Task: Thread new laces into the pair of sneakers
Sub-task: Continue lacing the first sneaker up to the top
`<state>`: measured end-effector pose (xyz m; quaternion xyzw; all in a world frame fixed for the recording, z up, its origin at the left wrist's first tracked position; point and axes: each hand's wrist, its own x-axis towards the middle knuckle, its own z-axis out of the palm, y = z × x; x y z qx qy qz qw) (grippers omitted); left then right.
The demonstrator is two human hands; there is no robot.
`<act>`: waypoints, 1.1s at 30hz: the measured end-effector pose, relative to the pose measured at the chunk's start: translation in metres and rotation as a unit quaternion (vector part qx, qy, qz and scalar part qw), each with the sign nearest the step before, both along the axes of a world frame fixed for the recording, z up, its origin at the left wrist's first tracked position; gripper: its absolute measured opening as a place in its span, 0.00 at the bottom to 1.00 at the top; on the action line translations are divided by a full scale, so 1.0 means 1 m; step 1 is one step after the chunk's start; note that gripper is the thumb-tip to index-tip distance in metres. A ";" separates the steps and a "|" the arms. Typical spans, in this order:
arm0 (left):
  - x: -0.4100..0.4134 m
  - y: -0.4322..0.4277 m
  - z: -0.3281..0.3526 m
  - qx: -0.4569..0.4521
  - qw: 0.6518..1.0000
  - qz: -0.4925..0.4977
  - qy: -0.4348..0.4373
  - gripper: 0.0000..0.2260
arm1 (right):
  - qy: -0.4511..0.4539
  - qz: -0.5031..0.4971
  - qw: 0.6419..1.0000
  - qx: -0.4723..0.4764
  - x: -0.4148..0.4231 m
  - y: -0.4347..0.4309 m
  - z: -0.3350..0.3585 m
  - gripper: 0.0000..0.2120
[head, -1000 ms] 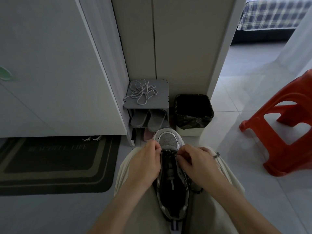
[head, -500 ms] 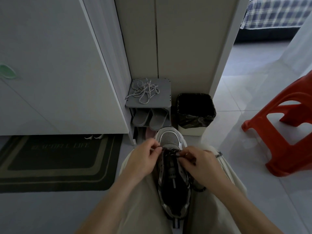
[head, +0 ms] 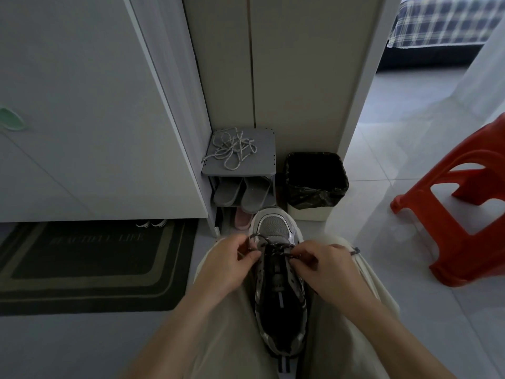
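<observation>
Threading needs equal pull from left hand (head: 229,265) and right hand (head: 325,265), fingers (head: 250,256) pinched on the lace (head: 278,246), seating each crossing flat on the sneaker (head: 274,225).

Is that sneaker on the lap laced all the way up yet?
Only partly. The dark lace crosses the sneaker just near the toe; eyelets nearer the heel look bare.

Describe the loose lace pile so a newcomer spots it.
At the foot of the beige cabinet stands a grey shoe rack, left of the black-lined bin. The pale tangled laces lie on its top, above grey slippers; the only cord there.
</observation>
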<state>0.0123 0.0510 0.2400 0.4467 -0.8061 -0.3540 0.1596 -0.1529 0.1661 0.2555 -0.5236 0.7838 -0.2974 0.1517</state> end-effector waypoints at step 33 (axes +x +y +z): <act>-0.002 0.006 0.006 0.015 0.996 0.070 -0.045 0.05 | 0.067 0.017 0.997 -0.036 0.001 -0.006 -0.015 0.06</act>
